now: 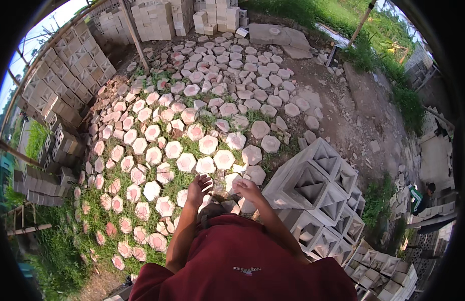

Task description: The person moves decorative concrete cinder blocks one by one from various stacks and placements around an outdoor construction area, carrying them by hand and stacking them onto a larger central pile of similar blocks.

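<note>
My left hand [199, 189] hangs in front of my body, palm partly upward and fingers spread, with nothing in it. Across from it, my right hand [247, 189] is held at about the same height, its fingers loosely bent and apart; I see nothing in it. A small gap separates the two hands. Below them the ground is laid with pale hexagonal paving stones [224, 159], several with reddish centres and grass growing between. Just right of my right hand stands a stack of grey concrete ventilation blocks [312, 173] with triangular openings.
More patterned blocks [67, 72] are stacked at the far left, and plain blocks [152, 20] at the back. A slanting pole [134, 35] rises behind the stones. Rubble and dirt [337, 108] lie to the right. A person [420, 198] is low down at far right.
</note>
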The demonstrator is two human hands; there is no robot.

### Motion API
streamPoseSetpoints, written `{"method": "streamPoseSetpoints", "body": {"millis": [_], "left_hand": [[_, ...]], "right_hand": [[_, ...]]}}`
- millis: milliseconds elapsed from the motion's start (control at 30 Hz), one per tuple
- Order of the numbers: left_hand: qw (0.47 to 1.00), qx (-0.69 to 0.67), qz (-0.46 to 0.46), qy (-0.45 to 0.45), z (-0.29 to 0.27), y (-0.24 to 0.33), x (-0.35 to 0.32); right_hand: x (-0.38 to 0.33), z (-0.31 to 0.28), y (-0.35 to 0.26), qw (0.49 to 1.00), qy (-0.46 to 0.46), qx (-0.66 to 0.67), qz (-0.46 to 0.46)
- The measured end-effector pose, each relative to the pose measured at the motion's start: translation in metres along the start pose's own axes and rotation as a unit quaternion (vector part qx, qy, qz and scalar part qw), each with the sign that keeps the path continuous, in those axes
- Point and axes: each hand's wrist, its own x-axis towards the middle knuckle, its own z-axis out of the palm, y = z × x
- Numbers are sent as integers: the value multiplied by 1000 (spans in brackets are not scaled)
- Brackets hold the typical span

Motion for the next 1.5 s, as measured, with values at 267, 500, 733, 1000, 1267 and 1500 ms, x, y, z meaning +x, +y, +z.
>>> {"method": "streamPoseSetpoints", "body": {"millis": [267, 500, 733, 1000, 1267, 1500], "left_hand": [[995, 51, 90, -5, -20, 108, 26], [981, -62, 95, 155, -83, 115, 26], [954, -136, 123, 238, -133, 150, 63], [904, -212, 172, 329, -169, 260, 162], [898, -167, 266, 307, -162, 375, 238], [901, -252, 202, 289, -220, 418, 280]], "right_hand": [[108, 46, -49, 999, -45, -24, 1], [186, 108, -94, 990, -130, -37, 39], [280, 183, -132, 967, -228, -100, 55], [451, 269, -202, 923, -325, -207, 11], [588, 322, -272, 911, -348, -213, -58], [626, 379, -270, 890, -379, -250, -26]]}}
